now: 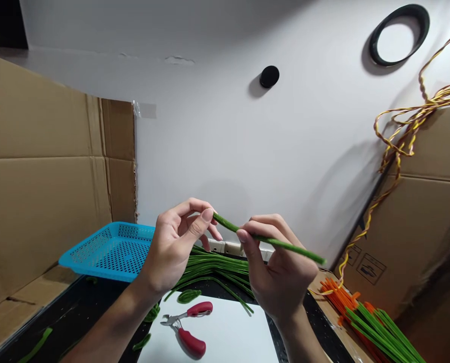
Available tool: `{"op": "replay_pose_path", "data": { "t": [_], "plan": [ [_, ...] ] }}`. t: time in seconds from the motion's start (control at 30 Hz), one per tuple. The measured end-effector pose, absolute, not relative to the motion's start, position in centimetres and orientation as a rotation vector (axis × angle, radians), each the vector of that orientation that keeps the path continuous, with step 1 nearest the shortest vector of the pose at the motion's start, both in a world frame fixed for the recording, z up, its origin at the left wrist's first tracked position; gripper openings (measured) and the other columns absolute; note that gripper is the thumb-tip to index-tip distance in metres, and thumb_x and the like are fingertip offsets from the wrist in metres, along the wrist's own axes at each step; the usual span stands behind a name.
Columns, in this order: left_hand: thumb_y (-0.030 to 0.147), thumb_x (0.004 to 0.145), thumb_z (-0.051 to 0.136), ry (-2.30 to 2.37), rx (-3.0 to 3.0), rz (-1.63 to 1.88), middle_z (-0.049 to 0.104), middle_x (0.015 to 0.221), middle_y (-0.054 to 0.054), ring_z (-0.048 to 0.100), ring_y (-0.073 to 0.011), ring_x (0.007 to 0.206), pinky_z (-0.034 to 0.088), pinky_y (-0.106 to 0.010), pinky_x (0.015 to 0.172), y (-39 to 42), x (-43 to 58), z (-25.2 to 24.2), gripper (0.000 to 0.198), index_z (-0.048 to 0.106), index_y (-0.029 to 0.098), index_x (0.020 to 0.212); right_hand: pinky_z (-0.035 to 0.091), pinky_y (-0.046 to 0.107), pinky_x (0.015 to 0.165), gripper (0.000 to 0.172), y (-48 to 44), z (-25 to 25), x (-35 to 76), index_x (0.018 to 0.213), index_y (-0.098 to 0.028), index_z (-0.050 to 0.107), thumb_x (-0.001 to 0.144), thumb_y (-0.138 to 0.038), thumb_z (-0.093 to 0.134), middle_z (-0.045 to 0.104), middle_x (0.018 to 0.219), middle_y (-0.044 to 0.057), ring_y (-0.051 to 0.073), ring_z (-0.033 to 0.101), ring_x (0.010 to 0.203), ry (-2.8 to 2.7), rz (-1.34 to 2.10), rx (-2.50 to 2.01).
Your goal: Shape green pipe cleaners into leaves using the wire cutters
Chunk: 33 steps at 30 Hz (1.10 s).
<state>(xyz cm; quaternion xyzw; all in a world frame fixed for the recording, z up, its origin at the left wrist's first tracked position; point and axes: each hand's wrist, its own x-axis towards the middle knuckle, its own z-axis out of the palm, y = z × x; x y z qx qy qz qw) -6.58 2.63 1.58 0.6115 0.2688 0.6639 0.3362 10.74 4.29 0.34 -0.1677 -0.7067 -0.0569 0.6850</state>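
Observation:
Both of my hands hold one green pipe cleaner [285, 245] up in front of the white wall. My left hand [179, 242] pinches its left end between thumb and fingers. My right hand [277, 267] grips it near the middle, so the stem sticks out to the lower right. Below the hands lies a pile of green pipe cleaners [213, 267]. Red-handled pliers [189, 322] rest on a white sheet [232, 338], and a small bent green piece [189, 295] lies beside them.
A blue perforated tray [111, 249] stands at the left on the dark table. Orange and green pipe cleaners [368, 322] lie at the lower right. Cardboard panels [39, 176] flank both sides. Twisted yellow wire [402, 136] hangs at the right.

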Motion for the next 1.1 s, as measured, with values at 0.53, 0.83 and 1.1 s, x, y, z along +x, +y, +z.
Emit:
{"op": "replay_pose_path", "data": {
  "t": [0.53, 0.83, 1.1],
  "plan": [
    [0.009, 0.097, 0.067, 0.68, 2.044, 2.447, 0.071, 0.088, -0.001, 0.066, -0.0123, 0.066, 0.054, -0.028, 0.058, 2.5, -6.6, 0.4, 0.016, 0.074, 0.024, 0.096, 0.033, 0.021, 0.043, 0.034, 2.7, 1.6, 9.7, 0.066, -0.019, 0.068, 0.078, -0.043, 0.089, 0.047, 0.058, -0.005, 0.007, 0.038, 0.048, -1.294, 1.595, -0.422],
    [0.035, 0.092, 0.081, 0.631, 1.58, 1.962, 0.068, 0.063, 0.001, 0.063, -0.0115, 0.052, 0.048, -0.021, 0.045, 2.6, -6.7, 1.4, 0.016, 0.075, 0.02, 0.09, 0.037, 0.026, 0.048, 0.019, 2.4, 1.7, 10.5, 0.073, -0.02, 0.077, 0.088, -0.03, 0.083, 0.059, 0.066, 0.0, 0.01, 0.05, 0.055, -1.439, 0.628, -0.534],
    [0.036, 0.095, 0.078, 0.633, 1.6, 1.85, 0.071, 0.068, -0.001, 0.064, -0.0104, 0.053, 0.05, -0.019, 0.045, 2.7, -7.0, 1.8, 0.018, 0.079, 0.019, 0.094, 0.034, 0.025, 0.046, 0.022, 3.3, 1.3, 10.7, 0.076, -0.02, 0.076, 0.087, -0.038, 0.084, 0.058, 0.068, -0.001, 0.009, 0.047, 0.054, -1.393, 0.92, -0.523]
  ]
}}
